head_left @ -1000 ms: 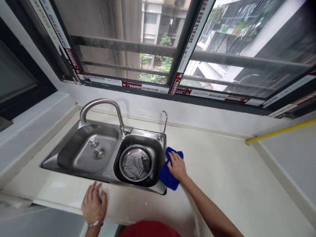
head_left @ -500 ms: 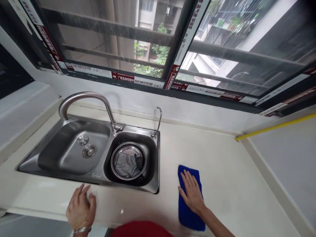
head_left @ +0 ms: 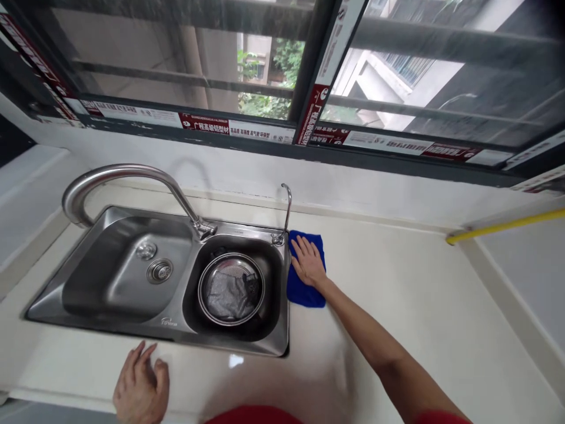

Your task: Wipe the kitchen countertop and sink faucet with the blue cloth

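Note:
My right hand (head_left: 308,260) lies flat, fingers stretched out, on a blue cloth (head_left: 306,295). The cloth is spread on the white countertop (head_left: 375,306), right against the right rim of the double sink (head_left: 277,348). On the counter's front part, below the sink, rests my left hand (head_left: 142,386), its fingers loosely extended and holding nothing. A round metal strainer (head_left: 200,291) sits in the sink's right bowl, with a grey crumpled item (head_left: 227,297) inside it that I cannot name exactly.
A large curved faucet (head_left: 128,171) rises behind the left bowl. A thin small tap (head_left: 288,206) stands at the sink's back right corner, close to the cloth. Along the back runs a window frame (head_left: 247,147); a yellow pipe (head_left: 503,227) is at the right wall.
My right hand has moved the blue cloth away from me and to the left, up to the sink's edge beside the small tap. The left hand stays near its place; the view has shifted slightly.

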A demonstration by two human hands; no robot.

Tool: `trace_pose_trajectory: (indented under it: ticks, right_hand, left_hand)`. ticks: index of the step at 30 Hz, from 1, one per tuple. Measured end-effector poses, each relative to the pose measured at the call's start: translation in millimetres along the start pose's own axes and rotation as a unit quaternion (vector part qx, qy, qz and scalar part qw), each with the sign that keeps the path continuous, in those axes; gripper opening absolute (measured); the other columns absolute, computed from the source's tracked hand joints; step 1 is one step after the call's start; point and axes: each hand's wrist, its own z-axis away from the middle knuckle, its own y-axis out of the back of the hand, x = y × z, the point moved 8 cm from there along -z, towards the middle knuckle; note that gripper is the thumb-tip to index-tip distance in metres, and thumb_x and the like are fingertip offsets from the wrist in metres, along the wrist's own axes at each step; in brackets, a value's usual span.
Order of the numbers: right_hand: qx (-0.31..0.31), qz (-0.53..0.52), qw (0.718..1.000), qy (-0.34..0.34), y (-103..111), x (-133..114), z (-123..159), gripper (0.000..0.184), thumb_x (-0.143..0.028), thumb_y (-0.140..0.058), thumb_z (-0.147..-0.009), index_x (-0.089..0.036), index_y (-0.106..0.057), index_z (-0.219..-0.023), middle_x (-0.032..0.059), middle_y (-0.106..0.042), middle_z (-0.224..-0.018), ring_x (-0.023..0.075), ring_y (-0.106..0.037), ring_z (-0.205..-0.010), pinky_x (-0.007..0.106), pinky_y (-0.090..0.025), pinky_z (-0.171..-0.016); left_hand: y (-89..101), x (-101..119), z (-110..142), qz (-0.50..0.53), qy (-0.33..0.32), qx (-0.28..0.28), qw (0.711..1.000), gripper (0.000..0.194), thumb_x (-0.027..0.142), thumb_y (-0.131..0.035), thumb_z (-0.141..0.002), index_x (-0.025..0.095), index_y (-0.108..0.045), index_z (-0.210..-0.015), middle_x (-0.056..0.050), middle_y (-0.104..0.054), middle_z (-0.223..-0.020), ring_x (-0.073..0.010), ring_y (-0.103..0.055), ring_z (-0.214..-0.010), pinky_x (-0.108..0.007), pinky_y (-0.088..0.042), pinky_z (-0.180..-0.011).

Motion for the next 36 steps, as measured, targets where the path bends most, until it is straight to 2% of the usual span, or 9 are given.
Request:
trace_pose_trajectory:
  ticks: [5, 9, 12, 15, 18, 22, 29, 36]
  right_hand:
    - [0.009, -0.027, 1.000, 0.011, -8, 18, -59, 0.057, -0.034, -0.031, -0.101, -0.018, -0.033, -0.156, 0.0076, -0.027, -0.165, 0.0236, -0.022, -0.152, 0.045, -0.018, -0.123]
    - [0.023, -0.047, 0.998, -0.024, -15, 39, -94, 0.057, -0.037, -0.028, -0.101, -0.015, -0.036, -0.154, 0.0101, -0.031, -0.163, 0.0254, -0.025, -0.150, 0.046, -0.018, -0.123]
    - [0.033, -0.049, 0.997, -0.046, -18, 47, -107, 0.057, -0.039, -0.030, -0.101, -0.017, -0.037, -0.153, 0.0101, -0.035, -0.161, 0.0276, -0.029, -0.147, 0.051, -0.016, -0.123]
    - [0.036, -0.051, 0.996, -0.060, -18, 45, -106, 0.056, -0.040, -0.029, -0.101, -0.021, -0.035, -0.154, 0.0078, -0.035, -0.162, 0.0278, -0.030, -0.147, 0.056, -0.014, -0.123]
    - [0.038, -0.050, 0.994, -0.093, -16, 42, -92, 0.059, -0.043, -0.026, -0.102, -0.018, -0.033, -0.155, 0.0091, -0.033, -0.163, 0.0285, -0.026, -0.149, 0.058, -0.016, -0.122]
    - [0.038, -0.035, 0.990, -0.128, -15, 36, -57, 0.062, -0.046, -0.024, -0.102, -0.016, -0.032, -0.155, 0.0104, -0.030, -0.164, 0.0285, -0.024, -0.150, 0.058, -0.018, -0.121]
    - [0.044, -0.018, 0.992, -0.120, -8, 14, 24, 0.060, -0.045, -0.023, -0.102, -0.019, -0.035, -0.155, 0.0074, -0.033, -0.163, 0.0254, -0.026, -0.150, 0.054, -0.017, -0.123]
    - [0.053, -0.002, 0.993, -0.103, -2, -18, 99, 0.059, -0.044, -0.023, -0.102, -0.018, -0.038, -0.153, 0.0088, -0.036, -0.161, 0.0254, -0.028, -0.149, 0.053, -0.019, -0.122]
  left_hand:
    - [1.0, -1, -1, -0.005, 0.005, 0.003, 1.000, 0.035, 0.040, -0.046, -0.095, 0.021, -0.062, -0.121, -0.011, -0.060, -0.139, -0.0292, -0.052, -0.134, -0.048, -0.040, -0.115]
    - [-1.7, -3, 0, -0.017, -0.004, -0.007, 1.000, 0.034, 0.039, -0.047, -0.096, 0.022, -0.061, -0.121, -0.011, -0.059, -0.139, -0.0282, -0.051, -0.134, -0.046, -0.039, -0.114]
    - [-2.3, -5, 1, -0.029, -0.006, -0.011, 1.000, 0.033, 0.039, -0.046, -0.096, 0.022, -0.062, -0.120, -0.010, -0.060, -0.138, -0.0279, -0.052, -0.133, -0.046, -0.040, -0.113]
    - [-0.7, -6, 3, -0.042, -0.001, -0.005, 0.999, 0.034, 0.039, -0.045, -0.097, 0.021, -0.062, -0.120, -0.011, -0.060, -0.139, -0.0282, -0.052, -0.133, -0.046, -0.041, -0.112]
    - [0.4, -7, 4, -0.039, -0.001, 0.000, 0.999, 0.034, 0.039, -0.044, -0.097, 0.022, -0.063, -0.118, -0.010, -0.061, -0.137, -0.0272, -0.054, -0.131, -0.044, -0.042, -0.110]
    - [0.3, -9, 5, -0.029, 0.009, 0.005, 1.000, 0.033, 0.037, -0.045, -0.096, 0.023, -0.064, -0.119, -0.009, -0.061, -0.138, -0.0270, -0.053, -0.131, -0.044, -0.041, -0.111]
    - [0.3, -9, 7, -0.003, 0.000, 0.020, 1.000, 0.034, 0.033, -0.044, -0.095, 0.020, -0.065, -0.119, -0.011, -0.061, -0.138, -0.0281, -0.052, -0.132, -0.045, -0.040, -0.112]
    - [0.1, -9, 11, 0.005, -0.008, 0.023, 1.000, 0.035, 0.031, -0.042, -0.096, 0.018, -0.065, -0.120, -0.011, -0.060, -0.139, -0.0290, -0.050, -0.133, -0.047, -0.039, -0.112]
